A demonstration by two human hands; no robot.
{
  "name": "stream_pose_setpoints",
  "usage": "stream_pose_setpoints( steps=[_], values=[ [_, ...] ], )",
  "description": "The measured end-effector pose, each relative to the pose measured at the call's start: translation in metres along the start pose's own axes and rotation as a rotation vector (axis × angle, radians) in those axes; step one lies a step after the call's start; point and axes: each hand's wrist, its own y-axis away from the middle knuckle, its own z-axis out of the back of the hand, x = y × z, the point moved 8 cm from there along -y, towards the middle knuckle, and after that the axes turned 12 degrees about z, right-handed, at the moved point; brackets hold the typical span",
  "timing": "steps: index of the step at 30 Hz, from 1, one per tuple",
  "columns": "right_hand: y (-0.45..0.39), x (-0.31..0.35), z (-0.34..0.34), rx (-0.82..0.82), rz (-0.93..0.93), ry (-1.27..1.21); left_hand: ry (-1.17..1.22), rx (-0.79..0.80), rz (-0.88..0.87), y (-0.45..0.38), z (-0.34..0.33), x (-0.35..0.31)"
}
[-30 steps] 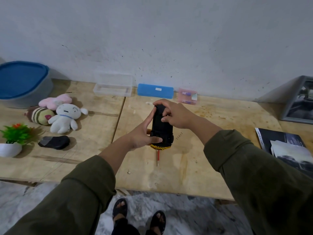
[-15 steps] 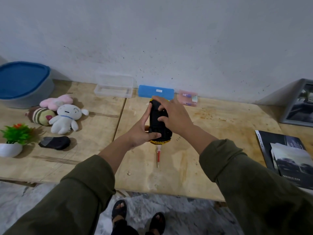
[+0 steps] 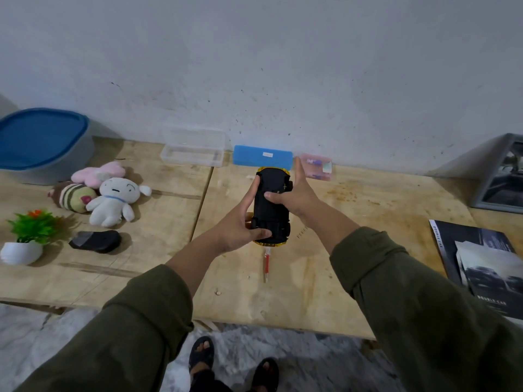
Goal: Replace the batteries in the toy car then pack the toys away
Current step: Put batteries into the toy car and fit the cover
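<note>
The toy car point(image 3: 271, 207) is gripped underside-up by the left hand point(image 3: 237, 227) and right hand point(image 3: 297, 193). This likely exposes the battery cover; a screwdriver point(image 3: 266, 264) lies ready on the tabletop point(image 3: 353, 222).

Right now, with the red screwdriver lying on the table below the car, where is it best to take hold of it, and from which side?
Probably grip the red screwdriver by its red handle, coming from above, fingers on its two long sides. It lies flat on the wooden table, handle toward the toy car and tip toward the person, with bare wood on both sides. Both hands hold the car now.
</note>
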Motion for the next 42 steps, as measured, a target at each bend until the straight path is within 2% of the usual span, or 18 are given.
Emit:
stream_pose_setpoints(
  steps=[4,10,14,19,24,27,29,30,34,37,39,42],
  values=[
    [0.002,0.0,0.001,-0.025,0.069,0.111,0.023,-0.001,0.013,0.0,0.0,0.009],
    [-0.001,-0.007,0.002,0.011,0.054,0.03,0.139,-0.079,0.027,-0.001,0.006,0.0],
    [-0.004,-0.021,-0.002,0.06,-0.094,-0.271,0.053,-0.112,0.032,-0.001,0.009,-0.002],
    [-0.005,-0.029,-0.007,0.034,-0.135,-0.333,-0.139,-0.192,-0.009,0.0,0.009,0.004],
    [-0.007,-0.029,-0.011,-0.002,-0.03,-0.087,-0.06,-0.213,0.023,0.001,0.014,0.019],
    [-0.002,-0.043,-0.014,-0.054,-0.094,-0.069,-0.058,-0.21,0.044,0.001,0.025,0.028],
    [0.003,-0.06,-0.011,-0.099,-0.135,0.054,-0.038,-0.231,0.071,0.001,0.037,0.038],
    [0.006,-0.069,-0.013,-0.069,-0.141,0.161,-0.029,-0.241,0.079,0.002,0.043,0.043],
    [0.023,-0.107,-0.051,0.221,-0.138,0.587,-0.012,-0.226,0.104,0.004,0.065,0.059],
    [0.022,-0.111,-0.069,0.277,-0.101,0.796,-0.014,-0.193,0.114,0.005,0.077,0.065],
    [0.016,-0.1,-0.072,0.224,-0.127,0.77,-0.039,-0.167,0.118,0.005,0.083,0.067],
    [0.001,-0.064,-0.049,-0.114,-0.144,0.496,-0.051,-0.143,0.133,0.002,0.094,0.069]
  ],
)
